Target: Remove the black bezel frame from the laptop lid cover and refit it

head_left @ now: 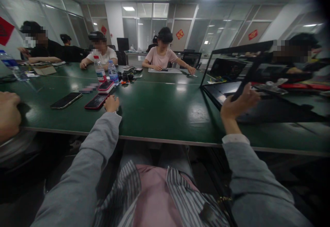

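Note:
My left hand (pixel 112 104) rests on the green table (pixel 154 113), its fingers loosely bent and apart. It lies at the right edge of a red-edged phone (pixel 96 101); whether it touches the phone I cannot tell. A second phone with a dark screen (pixel 66 100) lies further left. On the right, my right hand (pixel 238 105) is around the near upright of a black open frame (pixel 242 46), thumb on one side and fingers on the other. The frame stands over a dark flat panel (pixel 273 108) on the table.
Another red-edged phone (pixel 106 87), a red-capped bottle (pixel 100 70) and a blue-labelled bottle (pixel 112 73) stand behind the phones. Dark cables (pixel 130 73) lie beyond. A neighbour's hand (pixel 9 113) is at far left. A person in pink (pixel 163 55) works opposite.

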### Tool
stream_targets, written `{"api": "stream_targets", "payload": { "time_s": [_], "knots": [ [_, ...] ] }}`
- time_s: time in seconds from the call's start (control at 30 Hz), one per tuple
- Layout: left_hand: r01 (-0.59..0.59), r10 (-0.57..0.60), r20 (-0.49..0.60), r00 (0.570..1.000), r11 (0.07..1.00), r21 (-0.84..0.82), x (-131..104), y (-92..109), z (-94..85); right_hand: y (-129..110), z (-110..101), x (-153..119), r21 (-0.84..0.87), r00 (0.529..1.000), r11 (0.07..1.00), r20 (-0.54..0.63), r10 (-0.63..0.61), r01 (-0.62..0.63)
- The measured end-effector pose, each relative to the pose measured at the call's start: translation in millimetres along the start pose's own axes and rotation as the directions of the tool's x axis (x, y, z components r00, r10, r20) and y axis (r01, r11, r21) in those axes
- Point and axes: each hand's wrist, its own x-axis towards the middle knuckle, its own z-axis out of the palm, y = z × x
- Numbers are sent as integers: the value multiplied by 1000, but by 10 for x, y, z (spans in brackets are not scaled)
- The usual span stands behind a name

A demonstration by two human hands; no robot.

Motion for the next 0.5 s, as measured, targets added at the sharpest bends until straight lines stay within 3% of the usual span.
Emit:
{"api": "stream_targets", "payload": {
  "time_s": [0.1,0.23,0.37,0.5],
  "knots": [
    [-2,2,0,1000,1000,-22,-11,13,-6,-458,-33,-114,129,982,977,52,-180,172],
    [-24,24,1,1000,998,-59,3,11,6,-1043,-93,-254,276,957,921,9,-290,276],
    [-51,50,-7,999,991,-127,4,37,4,-1421,-204,-294,331,966,925,109,-234,187],
    [-88,73,-81,994,978,-190,-48,106,-41,-1505,-181,-274,291,959,954,241,-151,77]
  ]
}}
